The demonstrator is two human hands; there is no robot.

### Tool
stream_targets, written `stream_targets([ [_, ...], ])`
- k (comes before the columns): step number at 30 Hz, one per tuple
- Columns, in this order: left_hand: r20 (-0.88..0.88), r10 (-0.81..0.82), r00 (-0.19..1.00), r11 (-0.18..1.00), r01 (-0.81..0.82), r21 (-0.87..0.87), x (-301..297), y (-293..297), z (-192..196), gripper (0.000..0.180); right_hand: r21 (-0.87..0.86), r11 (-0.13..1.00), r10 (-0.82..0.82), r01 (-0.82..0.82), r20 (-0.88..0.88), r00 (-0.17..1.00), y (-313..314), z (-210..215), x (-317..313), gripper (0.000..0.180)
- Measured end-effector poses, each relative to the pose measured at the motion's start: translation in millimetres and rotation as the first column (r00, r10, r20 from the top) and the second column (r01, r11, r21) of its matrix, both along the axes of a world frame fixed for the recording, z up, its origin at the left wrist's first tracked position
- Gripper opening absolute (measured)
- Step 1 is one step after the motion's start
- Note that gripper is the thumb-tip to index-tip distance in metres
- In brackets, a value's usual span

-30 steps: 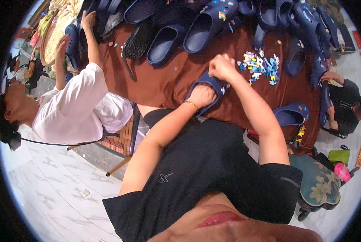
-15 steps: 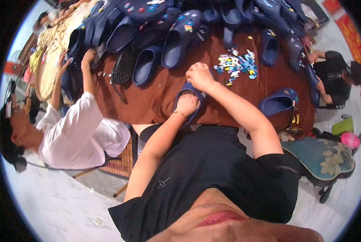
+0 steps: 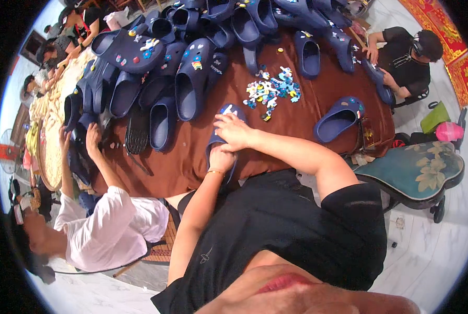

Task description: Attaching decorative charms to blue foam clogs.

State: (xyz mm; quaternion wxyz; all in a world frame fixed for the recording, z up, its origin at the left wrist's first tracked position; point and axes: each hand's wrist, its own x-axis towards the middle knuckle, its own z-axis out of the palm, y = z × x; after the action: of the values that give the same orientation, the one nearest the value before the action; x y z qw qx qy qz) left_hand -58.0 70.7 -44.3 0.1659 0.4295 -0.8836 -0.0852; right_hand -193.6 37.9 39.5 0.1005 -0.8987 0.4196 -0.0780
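A navy clog (image 3: pixel 238 111) lies at the near side of the brown-covered table, in front of my body, with a whitish charm at its toe. My left hand (image 3: pixel 222 159) reaches into the clog's foot opening, its fingers hidden inside. Across the clog's upper lies my right hand (image 3: pixel 234 132), fingers curled over it and close to the left hand. Just beyond them is a loose heap of small white, blue and yellow shoe charms (image 3: pixel 273 91). Another navy clog (image 3: pixel 340 120), with charms on it, rests on its own to the right.
A large pile of navy clogs (image 3: pixel 192 83) fills the far side of the brown cloth (image 3: pixel 291 141). At my left a person in a white shirt (image 3: pixel 105 225) handles clogs; at the right a person in black (image 3: pixel 406 73) holds one. A teal stool (image 3: pixel 409 172) stands near my right.
The view has tilted up, showing more of the table's far side. My right hand has come down from the clog's toe end onto its upper, over the left hand's fingers.
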Motion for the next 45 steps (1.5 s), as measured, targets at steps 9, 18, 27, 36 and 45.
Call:
stream_targets([
  [9,0.025,0.019,0.999,1.0,-0.019,-0.003,2,2,8,0.012,-0.098,0.938,-0.266,0.333,0.416,0.87,24,-38,20,0.044],
  [18,0.058,-0.448,0.892,0.79,0.365,0.492,25,7,73,0.031,-0.07,0.943,-0.246,0.325,0.511,0.823,25,-43,12,0.043],
  [27,-0.151,-0.032,0.988,0.998,0.023,-0.057,70,-136,234,0.044,-0.046,0.931,-0.248,0.361,0.645,0.722,23,-48,16,0.038],
  [36,-0.113,0.539,0.835,0.684,-0.512,-0.52,128,-254,265,0.064,-0.095,0.909,-0.236,0.406,0.686,0.689,26,-46,19,0.035],
  [45,0.079,0.642,0.763,0.657,-0.495,-0.568,121,-245,292,0.05,-0.103,0.899,-0.239,0.426,0.699,0.674,24,-51,22,0.035],
])
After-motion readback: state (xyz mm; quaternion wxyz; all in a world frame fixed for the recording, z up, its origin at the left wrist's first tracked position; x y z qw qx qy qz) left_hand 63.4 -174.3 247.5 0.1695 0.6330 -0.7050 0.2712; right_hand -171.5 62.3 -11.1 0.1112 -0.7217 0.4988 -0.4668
